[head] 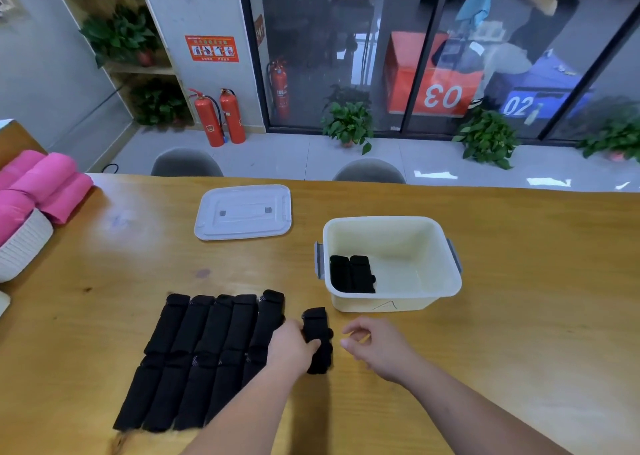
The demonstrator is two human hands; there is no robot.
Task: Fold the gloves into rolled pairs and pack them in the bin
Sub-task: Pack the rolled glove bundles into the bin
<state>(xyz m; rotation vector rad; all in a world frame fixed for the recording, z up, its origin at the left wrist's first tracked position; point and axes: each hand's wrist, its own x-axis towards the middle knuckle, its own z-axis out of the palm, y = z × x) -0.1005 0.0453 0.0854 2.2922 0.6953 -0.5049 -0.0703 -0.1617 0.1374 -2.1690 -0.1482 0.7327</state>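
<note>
1. Wooden table [519, 316]: we record it under every item below.
2. Laid-out black gloves [207, 350]: two rows of five at the table's 7 o'clock, with long axes leaning from 7 to 1 o'clock.
3. Cream bin [446, 281]: at 2 o'clock from the gloves, top open.
4. Clear lid [242, 212]: flat, at 10 o'clock from the bin.
5. Right hand [374, 343]: fingers loosely curled, holding nothing.
6. Left hand [292, 347]: grasping the glove roll [317, 340].
7. Glove roll: at 7 o'clock from the bin, long axis 12 to 6, cuff end toward 12.
8. Two rolled pairs [351, 274]: in the bin's 9 o'clock side, axes 12 to 6.
</note>
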